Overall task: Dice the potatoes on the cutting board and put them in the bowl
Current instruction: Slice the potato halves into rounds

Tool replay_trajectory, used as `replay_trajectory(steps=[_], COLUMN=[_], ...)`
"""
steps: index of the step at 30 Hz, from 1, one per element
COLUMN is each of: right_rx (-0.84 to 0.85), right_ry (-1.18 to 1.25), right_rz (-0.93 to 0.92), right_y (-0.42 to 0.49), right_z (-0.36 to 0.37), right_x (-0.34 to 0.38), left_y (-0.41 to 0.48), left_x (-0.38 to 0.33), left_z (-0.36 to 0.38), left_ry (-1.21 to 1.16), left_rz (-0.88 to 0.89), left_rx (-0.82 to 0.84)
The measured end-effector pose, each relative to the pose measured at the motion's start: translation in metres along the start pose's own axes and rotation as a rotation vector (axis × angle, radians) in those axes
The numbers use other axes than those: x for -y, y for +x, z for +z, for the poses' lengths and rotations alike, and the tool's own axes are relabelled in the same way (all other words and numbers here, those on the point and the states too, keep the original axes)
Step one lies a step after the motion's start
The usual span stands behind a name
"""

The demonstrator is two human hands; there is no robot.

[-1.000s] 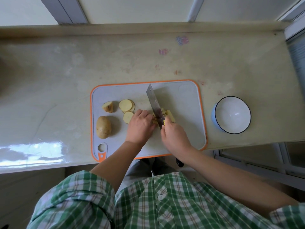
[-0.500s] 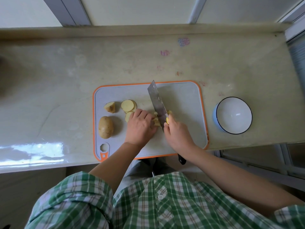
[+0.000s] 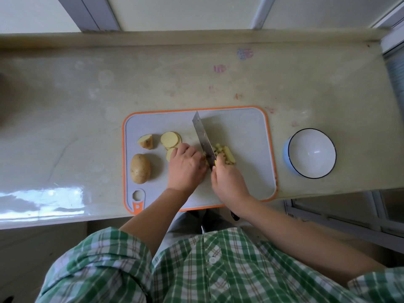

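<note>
Mid-dice on the board (image 3: 247,132), nothing in the bowl (image 3: 306,158) yet

I see the dice (image 3: 225,154) heaped just right of the knife (image 3: 203,141), whose blade stands edge-down on the board. The left hand (image 3: 185,166) is curled over the strips (image 3: 205,159) tight against the blade's other face (they are mostly hidden under the knuckles). The right hand (image 3: 228,182) is wrapped round the handle, forefinger up by the blade. Left of the hands lie slices (image 3: 169,139), an end piece (image 3: 146,141) and a whole potato (image 3: 140,168), so I judge the cutting far from done. The bowl sits off the board to the right on the counter (image 3: 87,106). The next chop calls for the left fingertips tucked back as the blade steps left, then the slices and the rest, then the heap carried to the bowl
</note>
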State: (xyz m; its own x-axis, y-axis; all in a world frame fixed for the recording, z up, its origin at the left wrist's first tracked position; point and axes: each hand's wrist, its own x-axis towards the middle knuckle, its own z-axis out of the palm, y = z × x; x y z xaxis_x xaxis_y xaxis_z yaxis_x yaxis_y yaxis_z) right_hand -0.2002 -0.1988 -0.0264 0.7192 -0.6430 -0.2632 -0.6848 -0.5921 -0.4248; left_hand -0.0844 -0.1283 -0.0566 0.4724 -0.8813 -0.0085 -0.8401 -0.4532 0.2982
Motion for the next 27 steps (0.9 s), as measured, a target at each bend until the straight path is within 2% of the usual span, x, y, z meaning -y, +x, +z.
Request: replay_trajectory(steps=[10,14,18,22,27], right_rx=[-0.088,-0.039,-0.067,-0.119,-0.137], right_ry=[0.207,0.455,0.627,0.750,0.794], right_rz=[0.001,0.151,0.290,0.371,0.371], right_y=[0.019,0.020,0.017,0.012,0.008], right_z=[-0.030,-0.053,-0.075,-0.086,-0.092], right_x=[-0.012,-0.028,-0.047,-0.058,-0.065], left_y=[-0.006,0.002,0.026,0.047,0.064], left_x=[0.007,-0.001,-0.022,-0.044,-0.049], left_z=[-0.008,-0.015,-0.015,-0.012,-0.007], left_ry=[-0.034,-0.057,-0.089,0.024,0.255], left_rz=[0.026,0.043,0.193,0.321,0.429], left_rx=[0.019,-0.005,0.067,0.250,0.308])
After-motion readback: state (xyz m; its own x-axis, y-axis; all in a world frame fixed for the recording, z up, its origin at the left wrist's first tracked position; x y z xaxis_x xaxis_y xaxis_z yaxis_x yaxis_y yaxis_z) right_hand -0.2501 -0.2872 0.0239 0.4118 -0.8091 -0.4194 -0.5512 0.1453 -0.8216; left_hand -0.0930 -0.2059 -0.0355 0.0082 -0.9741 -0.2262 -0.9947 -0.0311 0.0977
